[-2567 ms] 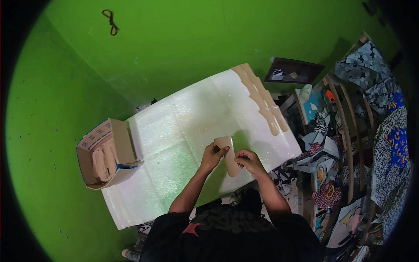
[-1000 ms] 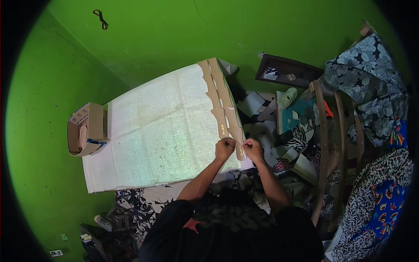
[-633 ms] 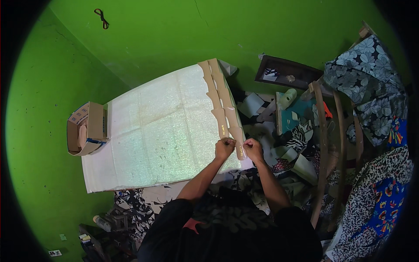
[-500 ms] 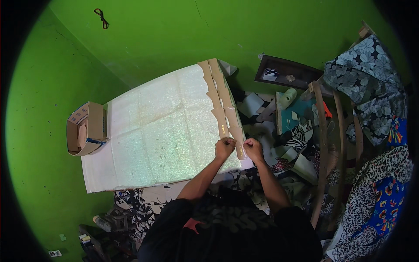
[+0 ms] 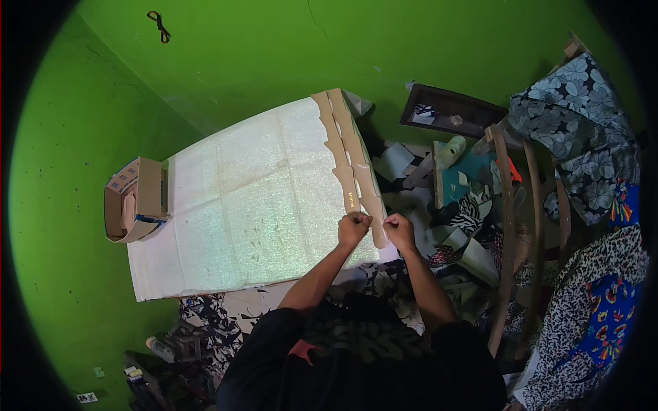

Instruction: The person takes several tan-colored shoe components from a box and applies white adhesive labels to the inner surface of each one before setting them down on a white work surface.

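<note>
Two overlapping rows of tan, insole-shaped pieces run along the right edge of a white-covered table point(image 5: 226, 185). My left hand point(image 5: 354, 231) is closed in a pinch at the left side of the nearest tan insole piece point(image 5: 379, 236). Opposite it, my right hand point(image 5: 400, 233) pinches the same piece's right side. The fingertips partly hide its edges. Just beyond my left hand, a tan insole piece point(image 5: 349, 192) in the left row bears a small gold print.
An open cardboard box point(image 5: 151, 188) with tan pieces inside stands at the table's left end. Right of the table lie heaped scraps point(image 5: 473, 240), beside a wooden frame point(image 5: 504, 240) and patterned fabric point(image 5: 582, 103). Green walls point(image 5: 240, 48) rise behind and left.
The nearest tan piece showed a gold print near my fingers half a second ago; its surface now looks plain. Both hands stay in nearly the same place, still pinching.
</note>
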The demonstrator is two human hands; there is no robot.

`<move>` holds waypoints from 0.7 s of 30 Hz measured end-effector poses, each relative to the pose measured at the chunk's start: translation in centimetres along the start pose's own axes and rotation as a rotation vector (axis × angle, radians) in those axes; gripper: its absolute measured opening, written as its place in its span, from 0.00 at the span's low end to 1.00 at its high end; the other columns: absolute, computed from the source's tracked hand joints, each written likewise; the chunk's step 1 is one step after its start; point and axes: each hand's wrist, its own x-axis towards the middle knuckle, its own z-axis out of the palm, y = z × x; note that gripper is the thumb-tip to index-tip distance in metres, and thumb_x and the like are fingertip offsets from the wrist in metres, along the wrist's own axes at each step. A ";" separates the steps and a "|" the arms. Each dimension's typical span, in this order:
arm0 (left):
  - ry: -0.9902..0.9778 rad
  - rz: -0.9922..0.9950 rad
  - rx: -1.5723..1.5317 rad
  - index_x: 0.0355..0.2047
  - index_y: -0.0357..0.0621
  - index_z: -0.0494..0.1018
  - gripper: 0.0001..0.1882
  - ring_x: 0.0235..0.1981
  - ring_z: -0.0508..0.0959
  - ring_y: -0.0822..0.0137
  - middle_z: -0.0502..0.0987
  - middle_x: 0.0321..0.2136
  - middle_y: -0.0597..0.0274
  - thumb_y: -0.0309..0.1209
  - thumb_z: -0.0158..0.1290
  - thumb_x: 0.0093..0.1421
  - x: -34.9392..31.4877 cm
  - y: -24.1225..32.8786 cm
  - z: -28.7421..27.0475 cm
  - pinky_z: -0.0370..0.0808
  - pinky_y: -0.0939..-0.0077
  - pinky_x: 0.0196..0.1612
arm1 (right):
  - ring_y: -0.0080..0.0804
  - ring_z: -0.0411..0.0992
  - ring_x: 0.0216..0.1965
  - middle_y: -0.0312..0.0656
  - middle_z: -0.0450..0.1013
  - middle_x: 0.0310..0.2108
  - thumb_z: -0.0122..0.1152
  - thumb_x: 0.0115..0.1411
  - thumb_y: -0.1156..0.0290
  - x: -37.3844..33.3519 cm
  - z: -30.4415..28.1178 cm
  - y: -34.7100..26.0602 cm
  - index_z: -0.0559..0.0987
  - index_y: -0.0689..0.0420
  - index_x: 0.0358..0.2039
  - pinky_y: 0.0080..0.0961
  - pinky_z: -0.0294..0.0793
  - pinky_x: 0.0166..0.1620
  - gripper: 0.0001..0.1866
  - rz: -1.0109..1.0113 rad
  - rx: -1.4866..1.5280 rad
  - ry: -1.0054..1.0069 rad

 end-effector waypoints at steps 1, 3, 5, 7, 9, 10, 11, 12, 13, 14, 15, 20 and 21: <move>0.002 -0.002 -0.001 0.25 0.36 0.76 0.11 0.18 0.76 0.73 0.77 0.17 0.60 0.33 0.58 0.51 0.0 -0.1 -0.1 0.72 0.77 0.25 | 0.22 0.70 0.24 0.38 0.73 0.22 0.61 0.47 0.77 0.0 0.0 -0.2 0.75 0.61 0.26 0.19 0.69 0.31 0.05 0.001 0.001 -0.002; 0.007 -0.006 -0.002 0.25 0.36 0.76 0.11 0.18 0.76 0.72 0.77 0.18 0.60 0.33 0.58 0.51 0.0 -0.4 -0.2 0.72 0.77 0.25 | 0.22 0.70 0.24 0.39 0.73 0.22 0.61 0.47 0.76 -0.1 0.1 -0.7 0.75 0.61 0.27 0.19 0.69 0.31 0.07 0.025 -0.036 0.019; 0.037 0.060 0.061 0.25 0.36 0.75 0.11 0.20 0.76 0.71 0.77 0.19 0.59 0.33 0.58 0.51 0.0 -0.6 -0.1 0.72 0.77 0.26 | 0.22 0.70 0.24 0.39 0.72 0.22 0.62 0.47 0.75 -0.2 0.2 -0.2 0.74 0.61 0.29 0.20 0.69 0.30 0.08 0.028 -0.028 0.033; 0.039 0.094 0.067 0.26 0.36 0.75 0.11 0.21 0.76 0.71 0.77 0.19 0.58 0.33 0.58 0.51 -0.3 -0.8 -0.2 0.72 0.77 0.27 | 0.23 0.69 0.24 0.39 0.72 0.22 0.62 0.47 0.74 -0.3 0.2 0.2 0.74 0.61 0.30 0.20 0.69 0.30 0.09 0.028 -0.020 0.041; 0.046 0.127 0.072 0.27 0.36 0.75 0.10 0.22 0.76 0.72 0.77 0.20 0.58 0.33 0.58 0.51 -0.7 -1.0 -0.4 0.72 0.77 0.28 | 0.23 0.70 0.25 0.39 0.72 0.24 0.62 0.49 0.72 -0.6 0.2 0.4 0.73 0.61 0.32 0.20 0.69 0.28 0.11 0.088 0.059 0.038; 0.017 0.128 0.068 0.28 0.36 0.75 0.10 0.23 0.75 0.73 0.76 0.20 0.59 0.32 0.57 0.52 -1.2 -0.8 -0.6 0.72 0.78 0.29 | 0.23 0.70 0.25 0.39 0.72 0.24 0.62 0.49 0.72 -0.8 0.1 0.8 0.73 0.61 0.32 0.20 0.69 0.28 0.11 0.087 0.059 0.035; -0.011 0.131 0.063 0.29 0.36 0.75 0.10 0.23 0.75 0.74 0.76 0.20 0.59 0.31 0.56 0.52 -1.5 -0.9 -0.8 0.72 0.79 0.29 | 0.24 0.70 0.25 0.39 0.72 0.25 0.62 0.50 0.72 -0.9 0.0 1.4 0.73 0.61 0.32 0.20 0.70 0.27 0.11 0.076 0.085 0.053; -0.006 0.134 0.061 0.29 0.36 0.75 0.10 0.23 0.75 0.74 0.76 0.20 0.59 0.31 0.56 0.52 -1.8 -0.9 -1.2 0.72 0.79 0.29 | 0.24 0.70 0.26 0.40 0.72 0.26 0.61 0.51 0.71 -1.0 -0.1 1.9 0.73 0.61 0.33 0.20 0.70 0.26 0.11 0.065 0.110 0.071; -0.046 0.153 0.013 0.29 0.36 0.75 0.09 0.23 0.74 0.75 0.75 0.20 0.60 0.31 0.56 0.53 -2.3 -1.3 -1.8 0.71 0.79 0.30 | 0.24 0.70 0.26 0.40 0.72 0.27 0.60 0.52 0.72 -1.2 0.0 2.0 0.72 0.61 0.34 0.19 0.71 0.27 0.10 0.085 0.138 0.061; -0.086 0.172 -0.035 0.30 0.36 0.74 0.09 0.22 0.73 0.76 0.74 0.20 0.61 0.31 0.55 0.53 -2.8 -1.7 -2.6 0.71 0.80 0.30 | 0.23 0.70 0.26 0.39 0.71 0.26 0.59 0.53 0.73 -1.6 0.1 2.1 0.72 0.61 0.34 0.19 0.71 0.26 0.09 0.060 0.103 0.087; -0.110 0.165 -0.068 0.30 0.36 0.74 0.08 0.23 0.72 0.77 0.74 0.20 0.64 0.29 0.53 0.55 -3.3 -2.1 -3.4 0.71 0.81 0.30 | 0.24 0.70 0.25 0.38 0.71 0.25 0.59 0.52 0.72 -2.0 0.2 2.2 0.73 0.61 0.33 0.20 0.70 0.28 0.09 0.112 0.185 0.115; -0.085 0.122 -0.131 0.31 0.35 0.74 0.06 0.23 0.72 0.78 0.74 0.21 0.65 0.26 0.51 0.56 -7.2 -2.3 -10.3 0.70 0.82 0.29 | 0.21 0.67 0.23 0.35 0.69 0.22 0.57 0.53 0.72 -5.4 1.1 -0.7 0.74 0.59 0.32 0.20 0.67 0.28 0.06 0.021 0.193 0.245; -0.046 0.110 -0.142 0.31 0.35 0.74 0.06 0.23 0.72 0.78 0.75 0.21 0.64 0.27 0.51 0.56 -8.0 -2.9 -12.2 0.70 0.82 0.29 | 0.20 0.67 0.23 0.35 0.69 0.22 0.56 0.54 0.73 -6.1 1.8 -1.5 0.74 0.59 0.31 0.19 0.67 0.27 0.05 0.056 0.250 0.246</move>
